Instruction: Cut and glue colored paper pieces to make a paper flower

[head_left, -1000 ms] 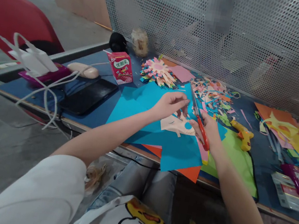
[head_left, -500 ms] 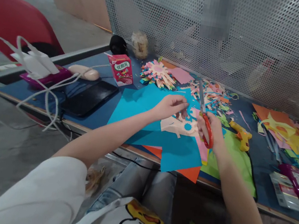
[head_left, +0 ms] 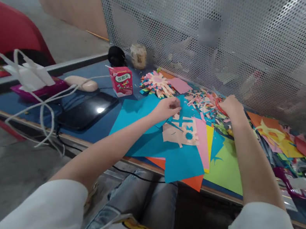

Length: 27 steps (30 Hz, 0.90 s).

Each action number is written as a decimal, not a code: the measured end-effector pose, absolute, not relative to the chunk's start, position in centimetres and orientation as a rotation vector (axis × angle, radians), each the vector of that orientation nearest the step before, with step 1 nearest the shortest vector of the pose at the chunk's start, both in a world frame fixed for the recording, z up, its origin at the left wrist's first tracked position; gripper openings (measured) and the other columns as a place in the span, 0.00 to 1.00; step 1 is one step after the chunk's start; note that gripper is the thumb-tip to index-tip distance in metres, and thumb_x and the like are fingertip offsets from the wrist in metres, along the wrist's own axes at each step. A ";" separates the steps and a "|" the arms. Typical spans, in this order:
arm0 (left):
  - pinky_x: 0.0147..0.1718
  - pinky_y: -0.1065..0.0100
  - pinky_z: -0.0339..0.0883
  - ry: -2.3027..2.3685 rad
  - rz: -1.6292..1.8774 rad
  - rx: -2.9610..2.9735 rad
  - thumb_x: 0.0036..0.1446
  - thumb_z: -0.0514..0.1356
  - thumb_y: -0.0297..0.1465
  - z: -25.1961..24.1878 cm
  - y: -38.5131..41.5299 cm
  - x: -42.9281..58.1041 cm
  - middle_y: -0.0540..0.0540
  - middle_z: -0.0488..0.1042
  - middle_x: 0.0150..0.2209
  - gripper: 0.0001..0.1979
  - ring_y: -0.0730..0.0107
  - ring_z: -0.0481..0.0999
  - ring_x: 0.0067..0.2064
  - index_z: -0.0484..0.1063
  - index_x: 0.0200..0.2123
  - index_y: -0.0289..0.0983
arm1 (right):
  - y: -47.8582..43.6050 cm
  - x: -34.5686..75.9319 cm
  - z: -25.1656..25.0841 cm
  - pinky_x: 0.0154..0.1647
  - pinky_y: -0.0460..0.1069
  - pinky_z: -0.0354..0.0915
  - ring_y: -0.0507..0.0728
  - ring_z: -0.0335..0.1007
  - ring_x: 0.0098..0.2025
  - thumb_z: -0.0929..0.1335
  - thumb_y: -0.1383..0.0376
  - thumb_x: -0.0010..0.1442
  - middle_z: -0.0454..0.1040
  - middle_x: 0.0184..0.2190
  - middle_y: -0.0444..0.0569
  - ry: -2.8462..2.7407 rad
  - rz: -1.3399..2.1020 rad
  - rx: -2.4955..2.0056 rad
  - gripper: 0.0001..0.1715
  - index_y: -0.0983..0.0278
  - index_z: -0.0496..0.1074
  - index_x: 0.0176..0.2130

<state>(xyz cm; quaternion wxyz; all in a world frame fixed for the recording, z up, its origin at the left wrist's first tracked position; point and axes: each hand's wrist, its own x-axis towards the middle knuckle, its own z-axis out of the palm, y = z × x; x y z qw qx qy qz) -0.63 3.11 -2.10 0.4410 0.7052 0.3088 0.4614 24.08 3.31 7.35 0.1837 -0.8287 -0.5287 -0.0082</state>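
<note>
1. The right hand (head_left: 231, 106) is stretched out to the back of the surface (head_left: 9, 103). It is clenched around the red handle of the scissors (head_left: 218, 106). Only part of one red loop shows at the fingers, and the blades are hidden.
2. The scissors lie at the left side of that hand, right over the heap of paper scraps (head_left: 204, 100), well apart from the person's body.
3. The left hand (head_left: 167, 109) hangs above the blue paper sheet (head_left: 137, 117) with its fingers curled and drawn together. It sits just at the upper left edge of the beige paper cutout (head_left: 181, 132). Whether a scrap is pinched between the fingertips is not clear.
4. The cutout, with a small blue toothed disc on it, lies flat between the two forearms, against a pink sheet (head_left: 204, 139) and near a green sheet (head_left: 226, 167).
5. Half a second ago the right hand held the scissors just right of the cutout, blades pointing up and away. It has since moved off to the scrap heap, and the cutout now lies uncovered.
6. The left hand has stayed almost where it was.
7. The yellow glue gun seen earlier is now behind the right forearm.
</note>
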 end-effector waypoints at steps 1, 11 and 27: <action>0.19 0.76 0.65 0.763 1.153 1.733 0.49 0.58 0.28 -2.2 3.3 -0.6 0.53 0.69 0.20 0.05 0.76 0.70 0.21 0.63 0.27 0.36 | 3.5 24.6 7.6 0.52 0.66 0.58 0.79 0.63 0.54 0.71 0.47 0.46 0.67 0.47 0.83 -1.492 -0.029 -2.349 0.47 0.82 0.62 0.50; 0.20 0.77 0.64 0.653 1.307 1.674 0.53 0.58 0.27 -1.1 2.1 -0.6 0.55 0.67 0.25 0.15 0.79 0.70 0.23 0.60 0.45 0.37 | -0.6 27.5 7.6 0.40 0.54 0.65 0.62 0.70 0.40 0.70 0.41 0.44 0.73 0.39 0.57 -1.727 0.060 -2.192 0.35 0.66 0.67 0.39; 0.29 0.75 0.67 0.758 1.350 2.024 0.52 0.62 0.28 -0.9 1.9 -0.7 0.46 0.74 0.34 0.11 0.72 0.73 0.37 0.75 0.41 0.38 | -7.9 22.9 5.7 0.31 0.50 0.60 0.58 0.66 0.32 0.69 0.41 0.45 0.71 0.35 0.53 -2.229 0.057 -2.021 0.31 0.62 0.63 0.36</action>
